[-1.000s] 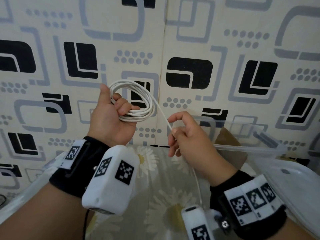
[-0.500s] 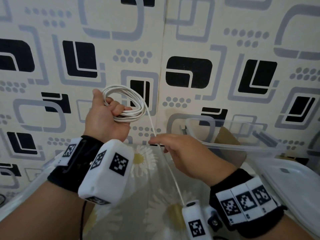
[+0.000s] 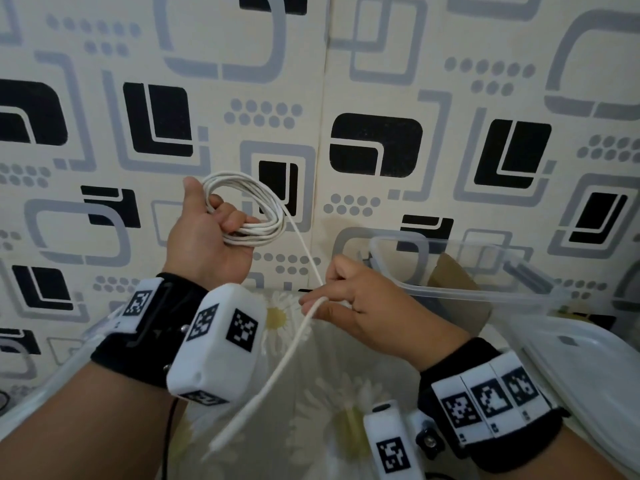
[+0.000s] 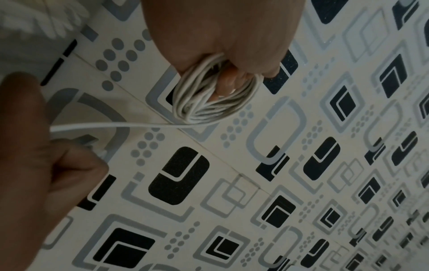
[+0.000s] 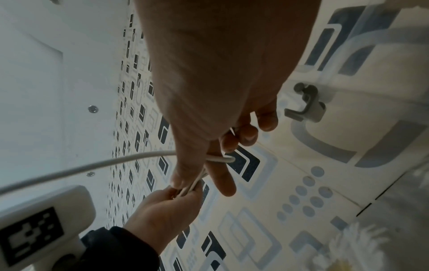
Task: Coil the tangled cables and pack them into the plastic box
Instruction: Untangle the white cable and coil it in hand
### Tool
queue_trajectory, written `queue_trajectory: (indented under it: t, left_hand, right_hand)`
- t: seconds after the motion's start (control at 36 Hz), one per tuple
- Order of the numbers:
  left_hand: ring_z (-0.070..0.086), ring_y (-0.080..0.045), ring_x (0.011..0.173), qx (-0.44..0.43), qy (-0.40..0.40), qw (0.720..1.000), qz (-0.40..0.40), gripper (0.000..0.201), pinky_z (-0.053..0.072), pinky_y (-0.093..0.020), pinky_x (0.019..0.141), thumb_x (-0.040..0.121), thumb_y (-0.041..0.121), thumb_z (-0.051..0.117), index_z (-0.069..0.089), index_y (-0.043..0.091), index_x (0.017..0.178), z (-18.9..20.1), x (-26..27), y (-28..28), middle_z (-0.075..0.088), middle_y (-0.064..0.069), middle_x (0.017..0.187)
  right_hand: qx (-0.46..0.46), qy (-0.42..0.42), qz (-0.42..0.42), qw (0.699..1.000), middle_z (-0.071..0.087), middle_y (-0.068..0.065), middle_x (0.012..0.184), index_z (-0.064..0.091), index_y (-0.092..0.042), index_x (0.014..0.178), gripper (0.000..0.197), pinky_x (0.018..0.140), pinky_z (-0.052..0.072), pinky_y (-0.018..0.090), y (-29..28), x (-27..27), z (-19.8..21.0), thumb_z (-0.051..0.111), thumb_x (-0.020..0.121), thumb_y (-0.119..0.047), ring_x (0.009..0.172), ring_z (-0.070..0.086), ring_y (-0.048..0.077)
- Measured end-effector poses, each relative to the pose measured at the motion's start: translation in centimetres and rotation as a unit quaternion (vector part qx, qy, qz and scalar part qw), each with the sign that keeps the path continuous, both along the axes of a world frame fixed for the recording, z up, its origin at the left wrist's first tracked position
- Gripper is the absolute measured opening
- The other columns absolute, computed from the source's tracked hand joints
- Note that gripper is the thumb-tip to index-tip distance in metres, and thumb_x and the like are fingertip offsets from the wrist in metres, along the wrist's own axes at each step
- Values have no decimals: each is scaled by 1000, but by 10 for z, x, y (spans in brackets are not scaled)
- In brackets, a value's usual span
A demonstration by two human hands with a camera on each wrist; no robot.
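- Stood at right: clear rectangular plastic box, contents hard to tell through its walls.
- Lay beside it: pale lid on daisy-print bench, near patterned wall.
- Gripped thin white cable as coil in left hand, fingers curled through loops.
- Pinched its loose tail with right hand, fingers narrow.

A wall patterned with black and grey rounded squares stands behind a daisy-print tablecloth; a brown cardboard piece leans near it.
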State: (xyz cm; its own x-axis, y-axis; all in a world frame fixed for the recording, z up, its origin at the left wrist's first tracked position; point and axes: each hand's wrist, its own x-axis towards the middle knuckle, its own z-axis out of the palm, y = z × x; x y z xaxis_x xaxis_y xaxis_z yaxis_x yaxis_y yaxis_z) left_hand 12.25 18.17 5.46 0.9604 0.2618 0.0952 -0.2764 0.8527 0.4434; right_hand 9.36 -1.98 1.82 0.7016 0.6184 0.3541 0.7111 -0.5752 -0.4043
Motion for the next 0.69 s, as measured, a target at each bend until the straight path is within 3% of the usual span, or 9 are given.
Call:
queue_trajectory:
  t: [0.11, 0.19, 0.33, 0.39, 0.5, 0.58, 0.69]
  left_hand:
    - [25, -9, 41, 28, -11, 999, -14, 45, 43, -19, 48, 97, 51, 44, 42, 20, 65, 1, -2, -2, 22, 8, 54]
    - [25, -9, 41, 37, -14, 999, -15, 45, 45, -18, 47, 97, 51, 44, 42, 19, 66, 1, -3, -3, 21, 7, 54]
    - [27, -8, 43, 84, -18, 996, -10, 43, 46, -22, 52, 95, 52, 46, 45, 20, 67, -5, -2, -7, 22, 7, 54]
    - [28, -8, 44, 102, -23, 994, -9, 42, 43, -21, 55, 95, 53, 46, 45, 20, 69, -6, -2, -10, 23, 7, 55]
    - [29, -8, 45, 140, -38, 989, -12, 41, 44, -20, 54, 94, 53, 47, 46, 19, 71, -9, -5, -18, 24, 7, 56]
    - [28, -8, 47, 170, -39, 985, -8, 41, 40, -21, 54, 94, 53, 46, 45, 19, 72, -11, -5, -21, 23, 6, 57]
    - [25, -9, 49, 214, -42, 976, -8, 40, 30, -27, 62, 90, 55, 51, 46, 20, 74, -15, -6, -28, 21, 5, 58]
  right_hand:
    - [17, 24, 2, 1000, 46, 2, 88, 73, -15, 101, 44, 65, 39, 23, -1, 0, 2, 46, 93, -49, 72, 47, 12]
    - [58, 61, -6, 996, 49, 4, 88, 74, -20, 92, 39, 66, 39, 17, -1, -4, 4, 45, 96, -44, 73, 50, 10]
    - [131, 122, -6, 984, 51, -22, 63, 78, -15, 83, 60, 72, 36, 13, -2, -10, 6, 35, 88, -57, 64, 52, -8]
    - [143, 145, -16, 979, 52, -26, 56, 78, -13, 81, 67, 70, 36, 14, -2, -12, 6, 30, 87, -60, 60, 52, -7]
    - [171, 157, -11, 973, 46, -4, 58, 70, -14, 88, 58, 57, 37, 16, 4, -12, 5, 30, 94, -55, 52, 43, 4]
    - [174, 158, -7, 972, 42, -2, 53, 57, -6, 86, 42, 52, 35, 21, 6, -11, 3, 35, 101, -39, 48, 37, 9]
    - [185, 217, 12, 958, 35, 7, 48, 54, -3, 79, 45, 44, 27, 20, 6, -13, 5, 34, 103, -35, 42, 28, 14]
